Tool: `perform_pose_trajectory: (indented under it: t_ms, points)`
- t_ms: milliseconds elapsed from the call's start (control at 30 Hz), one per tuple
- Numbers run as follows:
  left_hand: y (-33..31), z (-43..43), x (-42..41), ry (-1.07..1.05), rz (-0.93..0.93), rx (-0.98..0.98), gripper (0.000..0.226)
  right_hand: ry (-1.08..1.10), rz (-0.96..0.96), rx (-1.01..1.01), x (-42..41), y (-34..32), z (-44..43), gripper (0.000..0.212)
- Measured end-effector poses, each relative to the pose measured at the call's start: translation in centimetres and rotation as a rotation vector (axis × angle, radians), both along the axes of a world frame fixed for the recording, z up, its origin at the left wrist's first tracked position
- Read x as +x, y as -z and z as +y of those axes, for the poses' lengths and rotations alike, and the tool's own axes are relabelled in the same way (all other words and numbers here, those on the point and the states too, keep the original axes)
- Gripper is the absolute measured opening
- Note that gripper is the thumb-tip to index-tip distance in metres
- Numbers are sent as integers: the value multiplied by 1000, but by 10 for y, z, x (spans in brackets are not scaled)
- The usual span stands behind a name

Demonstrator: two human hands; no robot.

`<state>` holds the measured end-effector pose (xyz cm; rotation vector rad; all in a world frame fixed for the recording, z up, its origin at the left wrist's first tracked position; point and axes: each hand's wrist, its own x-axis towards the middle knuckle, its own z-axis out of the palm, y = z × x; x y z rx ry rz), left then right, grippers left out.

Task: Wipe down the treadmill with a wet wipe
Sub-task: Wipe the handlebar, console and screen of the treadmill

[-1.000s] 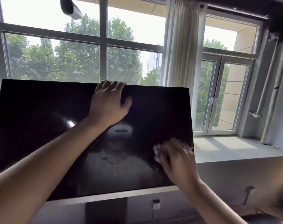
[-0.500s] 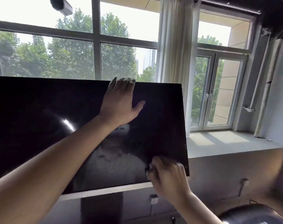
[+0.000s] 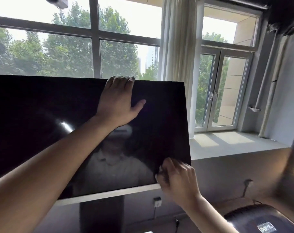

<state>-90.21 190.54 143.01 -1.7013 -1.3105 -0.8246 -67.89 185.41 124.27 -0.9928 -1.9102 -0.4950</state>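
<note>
My left hand [image 3: 117, 102], fingers hooked over the top edge, steadies the screen [image 3: 42, 123]; my right hand [image 3: 175, 176] presses a wipe [image 3: 158, 172], barely visible, at its lower corner.

Indoor room, upper storey by the look of it: treetops and a distant tower block fill the large grid-framed window [image 3: 92, 47]. Bare, utilitarian finish. Grey plastered walls, a deep concrete sill [image 3: 226, 145], exposed pipes [image 3: 267, 78] running down the right corner. Pale curtain [image 3: 174, 47] hangs between the big window and a smaller casement window [image 3: 221, 91]. Camera [image 3: 57, 1] mounted high by the glass. Large black screen [image 3: 42, 123] on a dark pedestal [image 3: 101, 216]. Wall socket [image 3: 157, 201] low down with a cable. Reads as a gym or exercise room in a plain building, not a home.
</note>
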Motion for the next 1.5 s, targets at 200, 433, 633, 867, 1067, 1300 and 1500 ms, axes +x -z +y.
perform_pose_trajectory:
  t_ms: [200, 433, 633, 867, 1067, 1300, 1500]
  points:
    - [0, 0, -1, -7, -1, -20, 82, 102, 322, 55, 10, -90, 50, 17]
    - [1, 0, -2, 8, -1, -14, 81, 145, 281, -10, 22, 5, 8, 23]
    - [1, 0, -2, 18, 4, 12, 82, 135, 245, -48, 30, -34, 29, 29]
    - [0, 3, -5, 8, 20, -2, 83, 59, 413, 106, 17, -128, 74, 43]
    - [1, 4, -5, 12, 7, -3, 83, 78, 369, -36, 33, -7, 23, 9]
    - [2, 3, -2, 36, -11, 4, 83, 69, 259, -140, 40, -2, 9, 23]
    - [-3, -1, -5, 22, 12, -56, 86, 12, 489, 20, 5, -106, 60, 22]
